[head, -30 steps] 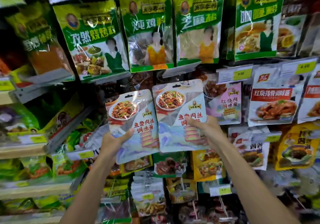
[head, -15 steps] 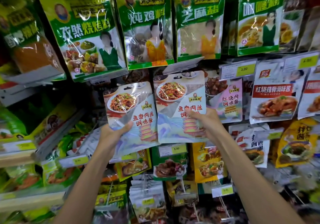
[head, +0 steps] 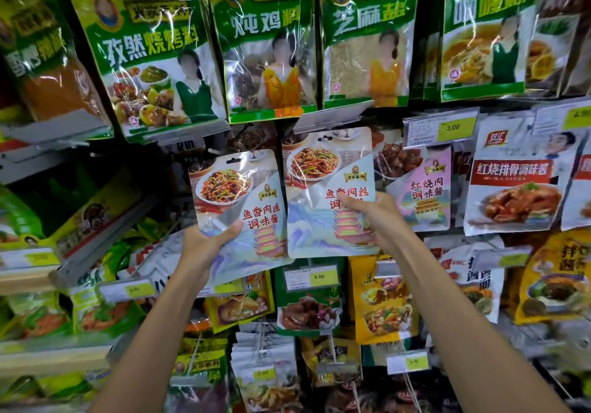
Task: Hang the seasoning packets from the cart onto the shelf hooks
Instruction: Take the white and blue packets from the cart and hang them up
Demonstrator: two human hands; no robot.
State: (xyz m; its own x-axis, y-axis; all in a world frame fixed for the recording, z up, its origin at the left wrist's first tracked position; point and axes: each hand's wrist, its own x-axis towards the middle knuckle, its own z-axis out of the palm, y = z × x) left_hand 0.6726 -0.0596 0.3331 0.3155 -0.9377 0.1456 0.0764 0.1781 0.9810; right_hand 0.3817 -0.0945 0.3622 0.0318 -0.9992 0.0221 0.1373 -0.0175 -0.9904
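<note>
Both forearms reach up and forward toward the shelf. The left hand (head: 204, 248) has its thumb across the front lower-left corner of one seasoning packet (head: 238, 195), with the fingers hidden behind it. The right hand (head: 382, 220) pinches a second, matching packet (head: 323, 169) at its right edge, thumb on the printed face. The two packets stand upright side by side, edges almost touching, the right one higher. Room is tight: the green bags (head: 271, 44) hang just above, a clear price-tag holder (head: 329, 118) juts out over the right packet's top, and a pink packet (head: 425, 188) hangs just beside it. Whether the hang hole sits on a hook cannot be told.
</note>
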